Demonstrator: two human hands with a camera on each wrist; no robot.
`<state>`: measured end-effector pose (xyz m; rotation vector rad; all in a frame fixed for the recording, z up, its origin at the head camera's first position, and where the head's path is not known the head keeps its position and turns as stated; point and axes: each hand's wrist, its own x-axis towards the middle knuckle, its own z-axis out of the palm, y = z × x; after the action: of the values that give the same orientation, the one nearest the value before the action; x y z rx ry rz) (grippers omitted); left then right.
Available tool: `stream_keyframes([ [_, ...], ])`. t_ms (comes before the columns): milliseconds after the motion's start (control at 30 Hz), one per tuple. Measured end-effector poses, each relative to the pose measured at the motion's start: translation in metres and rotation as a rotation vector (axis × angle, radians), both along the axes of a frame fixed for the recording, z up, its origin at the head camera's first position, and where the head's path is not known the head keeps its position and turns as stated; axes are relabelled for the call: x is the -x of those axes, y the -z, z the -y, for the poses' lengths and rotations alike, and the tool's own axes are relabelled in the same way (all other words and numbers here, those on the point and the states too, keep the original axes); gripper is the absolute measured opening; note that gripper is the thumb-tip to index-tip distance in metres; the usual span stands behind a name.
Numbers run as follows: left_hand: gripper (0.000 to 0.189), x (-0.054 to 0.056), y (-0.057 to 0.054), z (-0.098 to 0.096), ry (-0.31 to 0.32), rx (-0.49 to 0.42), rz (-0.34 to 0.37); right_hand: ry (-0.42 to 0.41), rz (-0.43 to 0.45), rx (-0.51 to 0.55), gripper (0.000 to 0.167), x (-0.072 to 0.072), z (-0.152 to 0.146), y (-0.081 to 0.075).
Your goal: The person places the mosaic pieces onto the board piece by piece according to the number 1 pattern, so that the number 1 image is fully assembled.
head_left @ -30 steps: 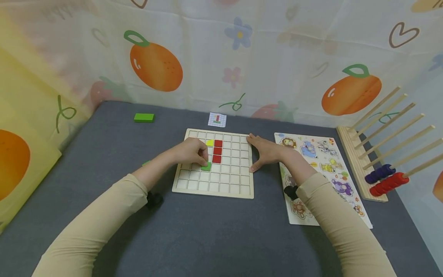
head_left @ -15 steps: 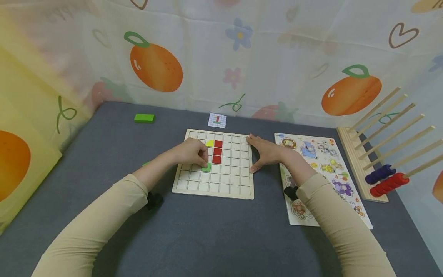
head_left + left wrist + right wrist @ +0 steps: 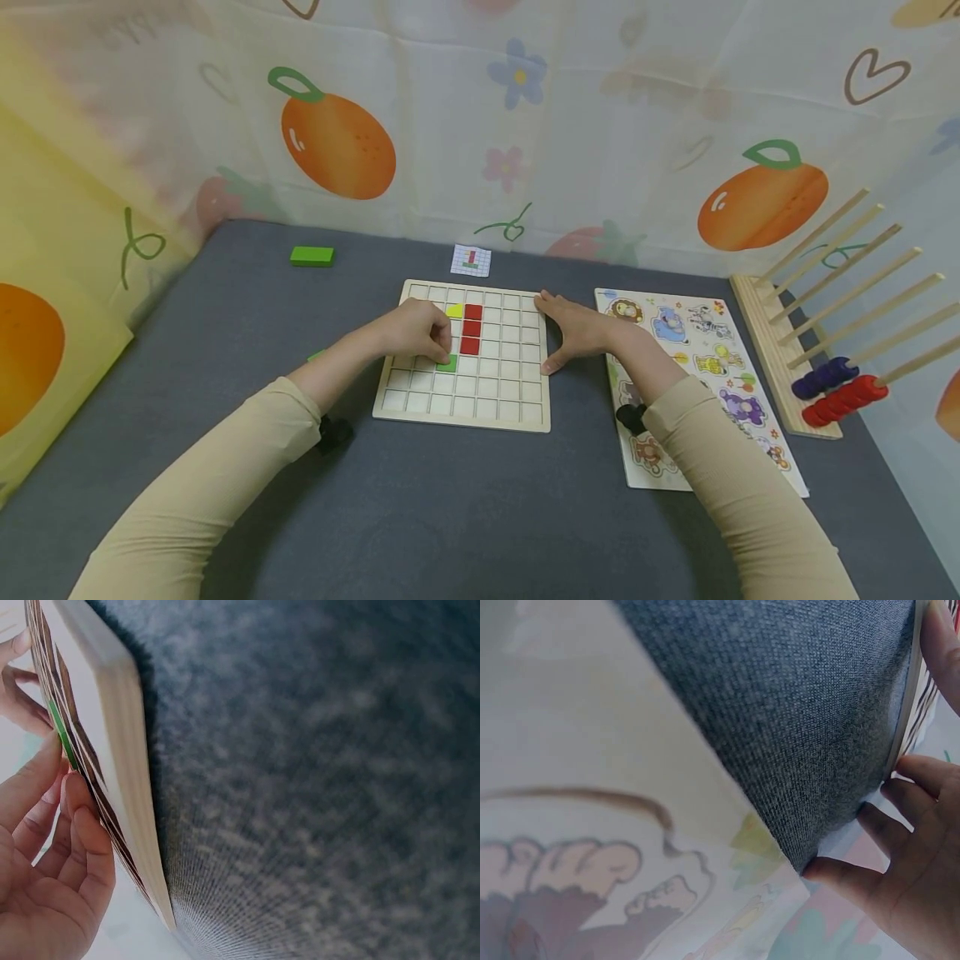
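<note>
A pale wooden grid board (image 3: 465, 422) lies on the table between the hands. The left hand (image 3: 416, 327) is over its left half, fingers curled, with thumb and fingertips at a green square tile (image 3: 447, 363). In the left wrist view the thumb tip meets the edge of this green tile (image 3: 63, 736), and the other fingers bend against the board. Red tiles (image 3: 471, 327) form a short column in the grid, beside a yellow tile (image 3: 454, 310) partly covered by the left hand. The right hand (image 3: 581, 325) is spread, thumb and fingertips touching the board's right edge.
Behind the board lies a small pattern card (image 3: 471, 260). A green block (image 3: 312, 256) sits at the back left; another green piece (image 3: 316, 355) peeks out by the left forearm. An animal puzzle board (image 3: 678, 333) lies under the right forearm, next to a wooden peg rack (image 3: 780, 350) with rings.
</note>
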<state>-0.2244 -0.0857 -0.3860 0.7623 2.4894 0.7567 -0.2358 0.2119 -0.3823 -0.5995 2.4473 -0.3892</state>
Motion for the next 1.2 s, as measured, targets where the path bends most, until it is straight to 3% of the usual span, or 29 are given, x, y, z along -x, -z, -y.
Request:
stream_keyframes([
  [267, 0.012, 0.002, -0.001, 0.007, 0.004, -0.051, -0.013, -0.009, 0.002, -0.001, 0.117, 0.001, 0.000, 0.001],
  [567, 0.010, 0.008, -0.012, 0.020, -0.044, -0.072, -0.017, -0.009, 0.003, -0.004, 0.117, 0.002, 0.000, -0.001],
  [800, 0.009, 0.013, -0.018, 0.036, -0.040, -0.089, -0.023, -0.009, -0.006, -0.006, 0.118, 0.002, -0.001, 0.001],
  [1200, 0.014, 0.018, -0.022, 0.066, -0.101, -0.105, 0.019, -0.006, 0.008, 0.004, 0.118, 0.001, -0.001, -0.001],
])
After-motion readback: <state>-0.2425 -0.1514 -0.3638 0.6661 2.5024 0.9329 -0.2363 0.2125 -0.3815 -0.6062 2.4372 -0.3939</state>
